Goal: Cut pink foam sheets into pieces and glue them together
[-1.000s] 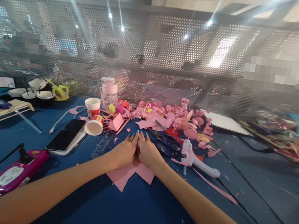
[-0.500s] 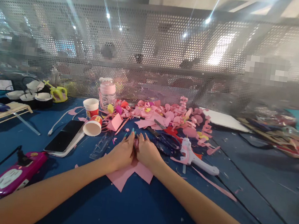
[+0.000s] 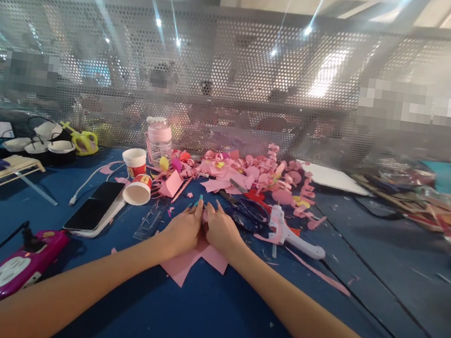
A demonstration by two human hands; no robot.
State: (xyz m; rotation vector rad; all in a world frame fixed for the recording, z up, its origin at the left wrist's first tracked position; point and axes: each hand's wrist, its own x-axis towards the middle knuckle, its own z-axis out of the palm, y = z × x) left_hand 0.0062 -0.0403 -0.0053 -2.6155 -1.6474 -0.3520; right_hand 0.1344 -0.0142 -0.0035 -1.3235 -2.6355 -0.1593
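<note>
Both hands meet at the middle of the blue table over pink paper (image 3: 181, 267), whose pointed lower edges stick out beneath the wrists. My left hand (image 3: 185, 229) has its fingers closed on the paper, index finger pointing forward. Beside it, my right hand (image 3: 221, 231) grips the same paper with bent fingers. A small pink bit shows between the fingertips; the rest of the hold is hidden. Just left lies a clear ruler (image 3: 150, 220). To the right of my right hand are dark-handled scissors (image 3: 251, 208) and a white glue gun (image 3: 297, 239).
Pink paper scraps and curls (image 3: 250, 172) heap up behind the hands, near a bottle (image 3: 158, 138). Paper cups (image 3: 138, 191), a phone (image 3: 96, 207) and a magenta power strip (image 3: 22, 264) stand left. The glue gun's black cord (image 3: 376, 313) runs right. A perforated metal screen (image 3: 238, 71) closes the back.
The whole view has shifted slightly, so things sit a little further left. Both hands stay together on the pink paper, with hardly any visible movement.
</note>
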